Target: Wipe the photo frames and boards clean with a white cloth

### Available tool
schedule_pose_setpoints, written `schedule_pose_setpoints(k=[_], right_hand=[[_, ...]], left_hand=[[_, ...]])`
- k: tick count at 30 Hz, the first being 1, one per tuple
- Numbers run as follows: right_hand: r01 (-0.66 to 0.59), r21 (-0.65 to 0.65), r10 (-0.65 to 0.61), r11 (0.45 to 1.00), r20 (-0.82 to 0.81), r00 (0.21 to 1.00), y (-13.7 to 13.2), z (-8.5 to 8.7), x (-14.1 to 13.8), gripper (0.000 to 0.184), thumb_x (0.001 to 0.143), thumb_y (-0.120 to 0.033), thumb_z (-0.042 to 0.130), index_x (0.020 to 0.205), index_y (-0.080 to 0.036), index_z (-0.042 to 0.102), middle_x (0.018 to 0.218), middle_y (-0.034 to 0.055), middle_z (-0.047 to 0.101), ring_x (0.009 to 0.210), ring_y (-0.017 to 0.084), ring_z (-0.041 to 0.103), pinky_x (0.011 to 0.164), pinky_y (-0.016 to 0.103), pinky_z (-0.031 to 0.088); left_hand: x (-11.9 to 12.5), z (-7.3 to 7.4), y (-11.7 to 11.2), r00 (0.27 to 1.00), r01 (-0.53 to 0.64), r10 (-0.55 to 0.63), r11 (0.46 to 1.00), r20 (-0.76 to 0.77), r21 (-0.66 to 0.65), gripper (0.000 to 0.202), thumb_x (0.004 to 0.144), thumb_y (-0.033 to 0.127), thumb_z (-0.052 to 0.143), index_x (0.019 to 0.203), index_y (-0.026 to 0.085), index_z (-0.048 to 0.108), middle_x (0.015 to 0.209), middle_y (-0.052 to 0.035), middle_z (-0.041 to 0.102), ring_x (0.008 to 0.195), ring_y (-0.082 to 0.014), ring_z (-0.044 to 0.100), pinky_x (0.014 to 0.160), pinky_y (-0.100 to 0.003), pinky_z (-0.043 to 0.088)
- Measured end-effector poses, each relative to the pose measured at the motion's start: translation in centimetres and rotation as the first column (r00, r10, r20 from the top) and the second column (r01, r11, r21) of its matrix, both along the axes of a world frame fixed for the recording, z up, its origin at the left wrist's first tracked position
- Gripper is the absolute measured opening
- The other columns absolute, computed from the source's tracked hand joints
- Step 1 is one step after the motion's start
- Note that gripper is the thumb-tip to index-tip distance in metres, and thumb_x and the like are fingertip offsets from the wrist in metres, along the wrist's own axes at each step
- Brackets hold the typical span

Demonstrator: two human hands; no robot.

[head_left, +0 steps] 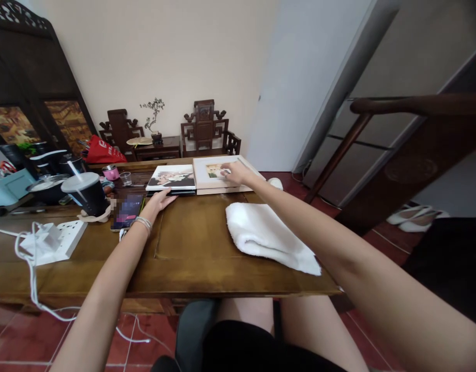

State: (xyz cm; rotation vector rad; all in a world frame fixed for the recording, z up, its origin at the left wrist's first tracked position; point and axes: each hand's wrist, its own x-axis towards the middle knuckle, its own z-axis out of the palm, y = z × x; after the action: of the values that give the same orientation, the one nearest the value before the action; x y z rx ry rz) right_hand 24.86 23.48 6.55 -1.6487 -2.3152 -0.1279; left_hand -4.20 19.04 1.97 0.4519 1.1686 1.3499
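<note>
At the far side of the wooden table, my left hand lies with fingers stretched at the front edge of a flat stack. The stack's white top shows a picture, and dark layers show beneath. My right hand is over a pale, shallow box or frame, its fingers bent but apart near the small picture in the middle. Whether those fingertips touch the surface I cannot tell. Nothing shows in either hand. A folded white towel lies under my right forearm.
On the left are a phone, a dark lidded cup with a straw, a white power strip with cables, a light-blue holder, a pink container and a small clear cup. Dark chairs stand behind.
</note>
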Motion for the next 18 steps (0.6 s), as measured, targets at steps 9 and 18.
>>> schedule_pose_setpoints(k=[9, 18], right_hand=[[0.471, -0.115, -0.482, 0.874, -0.323, 0.815, 0.9, -2.8, 6.7, 0.040, 0.088, -0.029, 0.049, 0.121, -0.008, 0.057, 0.111, 0.0236, 0.062, 0.100, 0.031, 0.060, 0.079, 0.042, 0.049], [0.445, -0.334, -0.545, 0.831, -0.326, 0.773, 4.7, -2.6, 9.4, 0.034, 0.092, -0.036, 0.056, 0.119, -0.016, 0.056, 0.120, 0.0098, 0.058, 0.101, 0.022, 0.060, 0.084, 0.042, 0.052]], left_hand=[[-0.8, 2.0, -1.7, 0.835, 0.131, -0.203, 0.976, -0.511, -0.174, 0.030, 0.084, 0.024, 0.064, 0.105, 0.004, 0.061, 0.086, -0.0247, 0.072, 0.081, -0.0264, 0.073, 0.065, -0.026, 0.059], [6.8, 6.6, 1.6, 0.152, 0.263, -0.213, 0.950, -0.965, -0.168, 0.029, 0.079, 0.040, 0.066, 0.082, 0.012, 0.068, 0.077, -0.0149, 0.073, 0.090, -0.0290, 0.070, 0.083, -0.035, 0.052]])
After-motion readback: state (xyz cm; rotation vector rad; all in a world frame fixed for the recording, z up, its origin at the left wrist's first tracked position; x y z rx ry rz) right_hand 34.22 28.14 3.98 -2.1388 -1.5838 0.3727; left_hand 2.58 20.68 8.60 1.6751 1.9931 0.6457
